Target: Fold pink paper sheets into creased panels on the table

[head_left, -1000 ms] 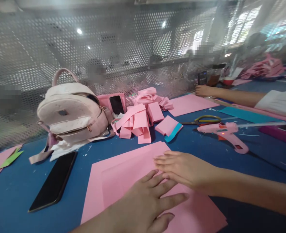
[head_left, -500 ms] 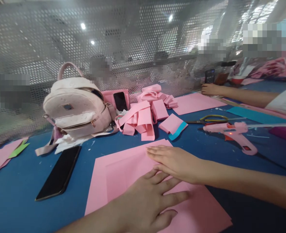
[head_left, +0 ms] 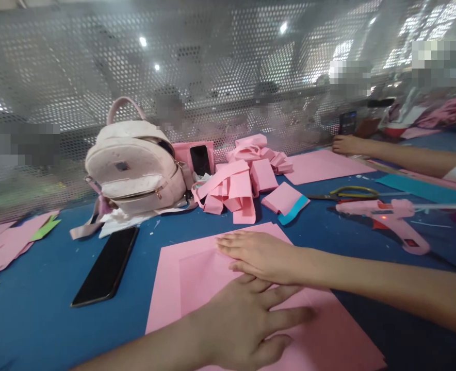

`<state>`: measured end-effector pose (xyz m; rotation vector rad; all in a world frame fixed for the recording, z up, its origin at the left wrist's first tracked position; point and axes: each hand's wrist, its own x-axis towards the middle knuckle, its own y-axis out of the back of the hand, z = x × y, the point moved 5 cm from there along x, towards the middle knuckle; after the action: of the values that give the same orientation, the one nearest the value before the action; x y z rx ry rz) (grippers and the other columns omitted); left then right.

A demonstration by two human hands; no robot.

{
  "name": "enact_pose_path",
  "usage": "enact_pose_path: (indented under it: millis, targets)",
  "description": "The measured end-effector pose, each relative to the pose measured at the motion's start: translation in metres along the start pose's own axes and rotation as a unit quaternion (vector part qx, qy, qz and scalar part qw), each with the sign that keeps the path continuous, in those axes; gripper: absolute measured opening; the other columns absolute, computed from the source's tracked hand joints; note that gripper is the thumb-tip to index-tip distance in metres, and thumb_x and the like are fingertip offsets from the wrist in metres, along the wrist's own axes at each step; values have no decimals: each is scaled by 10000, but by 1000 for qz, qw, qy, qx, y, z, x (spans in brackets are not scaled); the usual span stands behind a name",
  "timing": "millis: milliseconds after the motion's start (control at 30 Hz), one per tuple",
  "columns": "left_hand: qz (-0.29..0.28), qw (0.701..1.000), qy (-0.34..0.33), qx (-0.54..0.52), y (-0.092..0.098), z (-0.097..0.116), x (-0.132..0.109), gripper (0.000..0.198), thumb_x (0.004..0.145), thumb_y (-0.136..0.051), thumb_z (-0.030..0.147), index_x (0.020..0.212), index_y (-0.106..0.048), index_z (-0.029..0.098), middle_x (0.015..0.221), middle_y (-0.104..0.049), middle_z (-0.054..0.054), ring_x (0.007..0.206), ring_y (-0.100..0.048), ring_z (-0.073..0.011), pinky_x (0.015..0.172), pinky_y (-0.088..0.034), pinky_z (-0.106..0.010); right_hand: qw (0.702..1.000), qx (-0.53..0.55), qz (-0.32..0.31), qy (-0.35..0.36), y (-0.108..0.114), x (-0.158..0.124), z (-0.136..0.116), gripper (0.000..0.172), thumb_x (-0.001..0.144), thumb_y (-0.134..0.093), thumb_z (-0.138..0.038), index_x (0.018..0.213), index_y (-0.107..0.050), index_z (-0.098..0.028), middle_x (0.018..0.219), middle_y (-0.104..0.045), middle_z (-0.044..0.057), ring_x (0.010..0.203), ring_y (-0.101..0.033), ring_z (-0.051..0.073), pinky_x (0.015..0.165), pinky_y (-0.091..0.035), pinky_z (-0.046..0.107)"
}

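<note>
Sheets of pink paper (head_left: 169, 273) lie layered on the blue table in front of me. My left hand (head_left: 251, 319) rests palm down on them with its fingers spread. Just beyond it, my right hand (head_left: 257, 255) is flat on the upper part of the paper, fingers stretched out and lying together. The left fingertips partly go under or against the right hand; the exact contact is hidden. To the right of the paper lies a pink glue gun (head_left: 394, 214) with a lit red light and a clear glue stick in its back.
A pale backpack (head_left: 135, 165) and a black phone (head_left: 108, 265) stand left. Folded pink paper pieces (head_left: 239, 185) are heaped ahead, near a pink piece with a blue strip (head_left: 288, 201) and yellow-handled scissors (head_left: 352, 194). Another person's hand (head_left: 346, 145) is at the far right.
My right hand has slid left across the paper, while my left hand stays spread on it. The whole view has shifted slightly, so the things appear farther right.
</note>
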<state>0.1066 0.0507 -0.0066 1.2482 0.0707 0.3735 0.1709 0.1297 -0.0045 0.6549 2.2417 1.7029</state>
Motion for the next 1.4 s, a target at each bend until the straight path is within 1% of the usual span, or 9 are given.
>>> enact_pose_path:
  millis: [233, 400, 567, 767, 967, 1067, 1133, 1233, 1400]
  targets:
    - [20, 999, -25, 2, -4, -1, -2, 484, 1029, -340, 332, 1484, -415, 186, 1643, -221, -56, 1481, -292, -207, 1205, -256, -371, 998, 9, -2, 54, -8, 31, -17, 465, 1014, -448, -260, 1429, -495, -57, 1493, -479, 152, 1421, -402, 225, 1193, -318, 389]
    - [11, 1000, -21, -4, -6, -3, -4, 492, 1005, -366, 313, 1467, -443, 164, 1640, -226, -76, 1452, -356, -242, 1182, -322, -379, 996, 20, -21, 82, -15, 50, -25, 484, 1032, -429, -313, 1450, -470, -73, 1521, -448, 135, 1436, -377, 217, 1207, -286, 381]
    - [-16, 1000, -12, -18, -6, -3, -5, 527, 1008, -368, 303, 1517, -368, 165, 1651, -166, -90, 1447, -365, -262, 1179, -335, -382, 993, 4, -35, 113, -18, 70, -38, 499, 1044, -406, -322, 1461, -443, -50, 1535, -420, 153, 1444, -361, 237, 1200, -289, 404]
    - [-14, 1000, -14, -19, -7, -2, -7, 534, 1008, -372, 290, 1529, -343, 175, 1650, -178, -100, 1468, -323, -239, 1188, -307, -357, 992, 13, -48, 113, -19, 76, -45, 535, 1048, -400, -363, 1482, -403, -50, 1558, -374, 164, 1459, -329, 256, 1192, -277, 452]
    - [-6, 1000, -21, 5, -10, -3, -6, 526, 1030, -320, 331, 1540, -331, 198, 1641, -206, -110, 1451, -354, -279, 1177, -320, -421, 989, 95, -89, 77, -14, 52, -31, 617, 1051, -357, -450, 1555, -259, -108, 1625, -234, 100, 1514, -165, 177, 1246, -125, 376]
    - [-6, 1000, -17, 21, -10, -3, -6, 531, 1030, -314, 351, 1543, -324, 217, 1636, -230, -101, 1413, -415, -297, 1103, -411, -456, 989, 105, -89, 45, -6, 31, -19, 599, 1050, -372, -429, 1560, -250, -138, 1626, -233, 89, 1514, -166, 178, 1248, -125, 395]
    - [0, 999, -12, 33, -9, -3, -7, 528, 1030, -321, 369, 1542, -325, 237, 1633, -249, -80, 1401, -428, -295, 1081, -424, -464, 991, 103, -79, 24, 0, 15, -11, 569, 1053, -370, -404, 1556, -265, -161, 1621, -257, 79, 1510, -182, 181, 1247, -133, 414]
    - [19, 998, -18, 51, -5, -1, -7, 513, 1029, -339, 375, 1524, -364, 243, 1622, -288, -62, 1420, -394, -281, 1133, -348, -454, 992, 106, -66, -13, 7, -10, 4, 523, 1060, -340, -372, 1547, -300, -185, 1610, -292, 65, 1504, -207, 194, 1243, -159, 451]
    - [31, 996, -24, 74, -1, 1, -5, 484, 1045, -309, 369, 1501, -406, 239, 1605, -327, -60, 1449, -353, -236, 1205, -217, -420, 992, 58, -50, -100, 12, -50, 28, 565, 1050, -318, -451, 1532, -342, -157, 1597, -310, 94, 1491, -248, 257, 1219, -214, 536]
